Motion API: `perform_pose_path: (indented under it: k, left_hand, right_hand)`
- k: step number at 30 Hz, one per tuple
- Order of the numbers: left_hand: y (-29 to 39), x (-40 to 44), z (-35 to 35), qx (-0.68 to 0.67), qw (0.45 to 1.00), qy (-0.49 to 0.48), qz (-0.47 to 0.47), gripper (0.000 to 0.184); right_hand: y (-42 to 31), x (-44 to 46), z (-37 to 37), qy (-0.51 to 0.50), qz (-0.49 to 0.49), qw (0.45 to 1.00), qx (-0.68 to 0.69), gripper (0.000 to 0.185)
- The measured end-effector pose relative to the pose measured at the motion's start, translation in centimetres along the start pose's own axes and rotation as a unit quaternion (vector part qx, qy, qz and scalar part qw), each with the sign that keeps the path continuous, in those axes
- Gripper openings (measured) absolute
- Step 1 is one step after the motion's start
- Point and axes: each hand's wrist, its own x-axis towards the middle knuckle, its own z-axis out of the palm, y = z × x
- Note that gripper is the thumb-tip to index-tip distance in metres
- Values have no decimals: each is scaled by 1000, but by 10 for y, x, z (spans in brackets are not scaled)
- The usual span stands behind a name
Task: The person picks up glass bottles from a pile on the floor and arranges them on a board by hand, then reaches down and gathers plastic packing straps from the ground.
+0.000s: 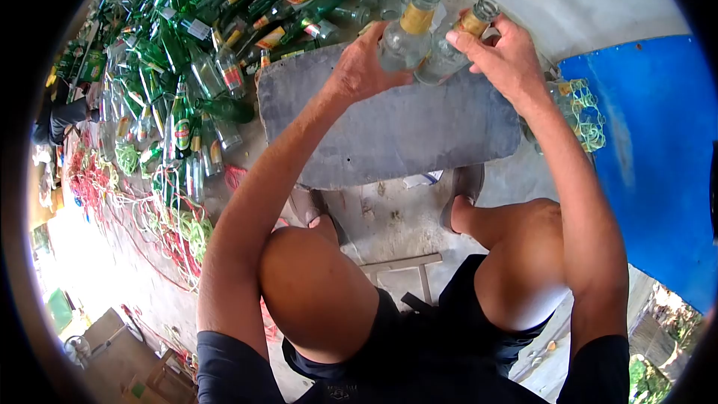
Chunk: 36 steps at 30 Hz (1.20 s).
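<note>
Two clear glass bottles stand side by side at the far edge of a grey board (404, 135) before me. My left hand (366, 63) is wrapped round the side of the left bottle (404, 46), which has a yellow neck label and an uncapped mouth. With thumb and fingers, my right hand (505, 52) grips the neck of the right bottle (441, 62) at its gold label. Both bottles lean slightly in the view, and their bases are partly hidden by my left fingers.
A large heap of green and clear bottles (224, 67) lies at the left and back. Red and green plastic strands (179, 217) spread on the floor at left. At right stands a blue panel (643, 142) with green netting (587, 116) beside it.
</note>
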Motion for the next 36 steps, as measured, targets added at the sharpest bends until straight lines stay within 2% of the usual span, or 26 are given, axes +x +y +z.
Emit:
perform_pose_path:
  k: [2, 6, 9, 12, 14, 21, 25, 27, 28, 29, 30, 31, 33, 34, 36]
  left_hand:
    - [0, 1, -1, -1, 1000, 0, 0, 100]
    - [-5, 3, 2, 0, 1000, -14, -21, 93]
    - [-5, 5, 5, 22, 1000, -1, -15, 86]
    - [-1, 7, 1, 14, 1000, -4, -10, 83]
    - [5, 4, -5, 1, 1000, -3, -13, 80]
    - [32, -37, -72, 11, 998, 8, -59, 77]
    - [31, -94, -136, 7, 996, 72, -55, 77]
    - [31, -130, -170, -42, 992, 92, -74, 83]
    - [38, -149, -187, -48, 990, 108, -73, 77]
    - [25, -169, -201, 10, 990, 118, -83, 74]
    - [24, -188, -214, 9, 984, 142, -107, 74]
    - [25, -206, -224, 7, 978, 166, -128, 74]
    - [18, -241, -238, 30, 966, 208, -150, 75]
    - [8, -258, -241, 39, 961, 217, -166, 75]
    - [-21, -296, -240, 89, 945, 235, -210, 76]
  right_hand:
    - [-1, -1, -1, 1, 1, 1000, -15, 56]
    - [-16, -4, -1, -14, 75, 997, 11, 55]
    - [-1, 2, 4, 7, 59, 998, 8, 51]
    - [5, 3, 7, 32, -8, 999, -17, 45]
    - [0, 0, 7, 20, -7, 999, -36, 43]
    - [-62, -9, 24, 14, -56, 998, 14, 41]
    - [-114, -18, 66, -23, -163, 974, 156, 31]
    - [-137, -10, 97, -33, -229, 959, 163, 26]
    - [-151, -7, 115, -45, -246, 952, 177, 26]
    - [-166, -7, 133, -59, -262, 944, 192, 26]
    - [-183, -8, 150, -66, -287, 938, 186, 27]
    - [-201, -12, 161, -85, -286, 946, 125, 26]
    - [-213, -14, 203, -104, -333, 923, 165, 24]
    - [-220, -20, 223, -146, -307, 917, 207, 25]
    - [-225, -25, 256, -204, -276, 925, 164, 26]
